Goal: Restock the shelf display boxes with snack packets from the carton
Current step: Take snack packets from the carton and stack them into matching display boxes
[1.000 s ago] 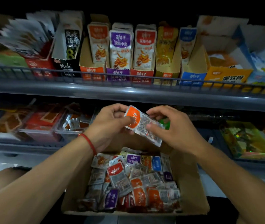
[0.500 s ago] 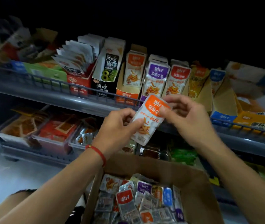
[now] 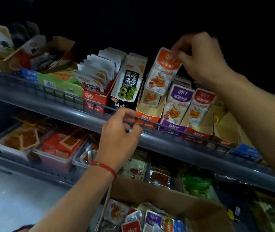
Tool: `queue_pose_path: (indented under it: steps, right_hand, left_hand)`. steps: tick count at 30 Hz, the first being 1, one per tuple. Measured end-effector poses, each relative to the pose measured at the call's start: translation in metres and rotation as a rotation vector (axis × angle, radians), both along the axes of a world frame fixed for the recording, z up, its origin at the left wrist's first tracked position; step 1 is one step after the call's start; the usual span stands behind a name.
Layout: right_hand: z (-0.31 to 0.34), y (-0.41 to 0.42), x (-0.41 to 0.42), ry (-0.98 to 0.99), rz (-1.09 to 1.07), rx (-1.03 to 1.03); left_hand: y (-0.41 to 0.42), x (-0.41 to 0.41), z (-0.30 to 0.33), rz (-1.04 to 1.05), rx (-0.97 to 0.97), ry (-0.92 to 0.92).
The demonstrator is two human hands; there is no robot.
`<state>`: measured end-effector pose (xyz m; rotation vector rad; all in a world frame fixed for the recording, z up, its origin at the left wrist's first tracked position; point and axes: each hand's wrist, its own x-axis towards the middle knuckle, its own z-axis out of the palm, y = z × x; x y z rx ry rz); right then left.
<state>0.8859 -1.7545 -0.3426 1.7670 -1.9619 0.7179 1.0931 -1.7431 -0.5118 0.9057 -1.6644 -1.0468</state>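
Head view, restocking in mid-course. Right hand [image 3: 200, 57] raised to the upper shelf [image 3: 66, 111], pinching the top edge of one orange-topped snack packet [image 3: 163, 71] between fingertips and thumb; packet upright, lower end just entering the orange display box [image 3: 147, 114], directly in front of the packets already standing there. Left hand [image 3: 121, 133] lower down, at the wire rail [image 3: 56, 94] along the shelf front, fingers loosely curled; whether gripping the rail or merely hovering before it, not discernible through the blur, though nothing else visibly held. Neighbouring purple display box [image 3: 173, 128] and red display box [image 3: 198, 134] each showing a row of upright packets, yet with cardboard still exposed, so apparently only part filled. Carton [image 3: 158, 190] at the bottom of frame, below the shelf, holding a loose heap of mixed orange, red, purple and blue packets. By appearance: one packet about to be seated, many more left to sort by colour into matching boxes; task judged well short of complete.
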Motion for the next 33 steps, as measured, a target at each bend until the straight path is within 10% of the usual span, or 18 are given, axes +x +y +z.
queue_pose_path:
  steps: [18, 33]
  right_hand:
    - [-0.051, -0.061, -0.018, 0.093, -0.206, 0.299]
    - [-0.050, 0.026, 0.013, 0.237, -0.046, 0.006]
  left_hand:
    - [0.003, 0.006, 0.004, -0.046, 0.048, -0.032]
    - [0.014, 0.002, -0.014, -0.131, -0.053, -0.200]
